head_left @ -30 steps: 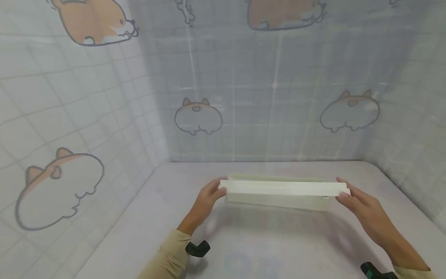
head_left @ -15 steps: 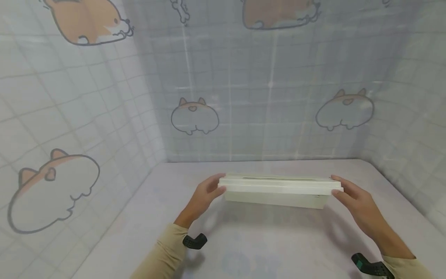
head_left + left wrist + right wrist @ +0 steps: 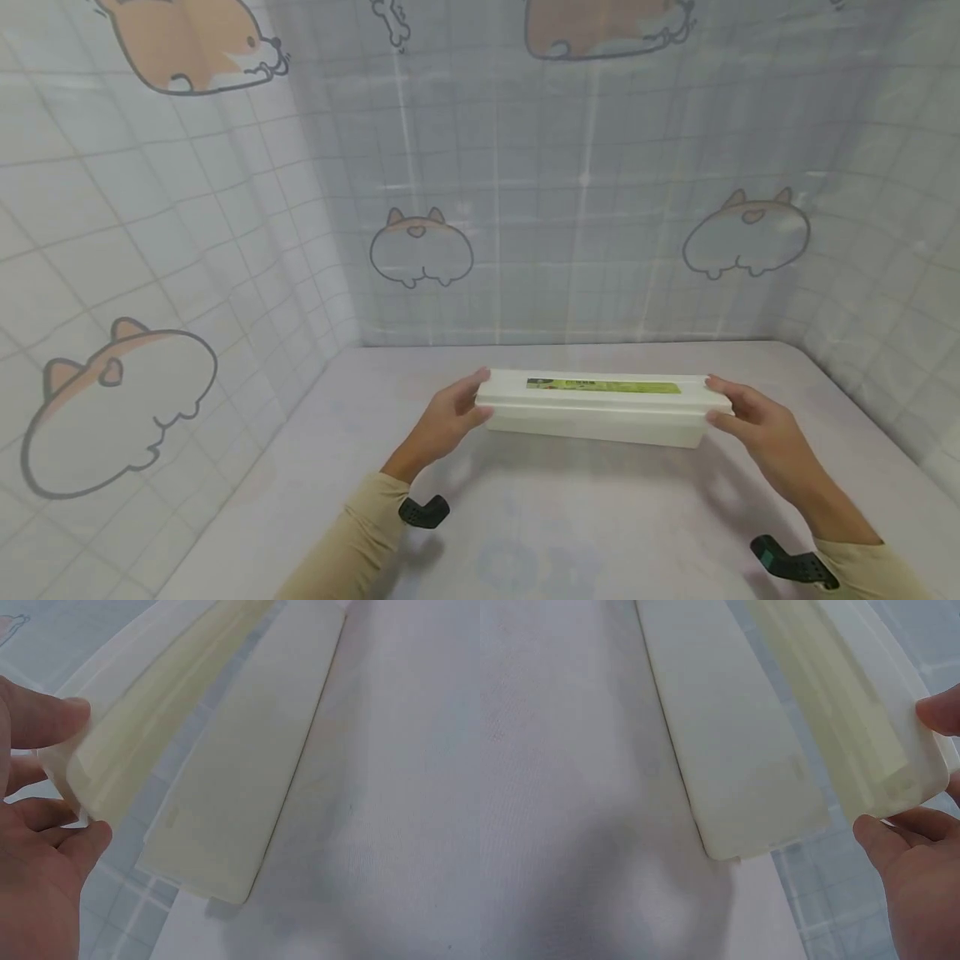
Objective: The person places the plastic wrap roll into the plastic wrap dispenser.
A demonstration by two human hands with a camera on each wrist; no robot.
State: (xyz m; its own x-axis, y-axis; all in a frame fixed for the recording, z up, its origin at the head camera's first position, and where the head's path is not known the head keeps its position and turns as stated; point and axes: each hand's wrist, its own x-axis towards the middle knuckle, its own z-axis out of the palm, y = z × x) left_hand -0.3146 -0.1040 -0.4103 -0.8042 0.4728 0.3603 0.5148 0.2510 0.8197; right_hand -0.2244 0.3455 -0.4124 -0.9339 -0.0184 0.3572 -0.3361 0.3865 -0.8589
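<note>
A long white lid [image 3: 585, 398] with a green label [image 3: 603, 386] along its top is in the head view, over a long off-white box [image 3: 600, 430] on the table. My left hand [image 3: 444, 421] pinches the lid's left end, and my right hand [image 3: 767, 427] pinches its right end, thumbs on the near side. In both wrist views the raised lid [image 3: 139, 724] stands apart from the box [image 3: 727, 742], with a gap between them. What the box holds is hidden.
The pale tabletop [image 3: 585, 517] runs around the box. Patterned curtain-like walls with cartoon dogs rise at the back [image 3: 540, 167], the left and the right. A dark band [image 3: 423, 512] sits at the left wrist, another [image 3: 793, 565] at the right.
Both hands have tilted the lid so that its top and green label have come into view. The lid now covers the box opening that showed behind it, and the right hand has shifted slightly left.
</note>
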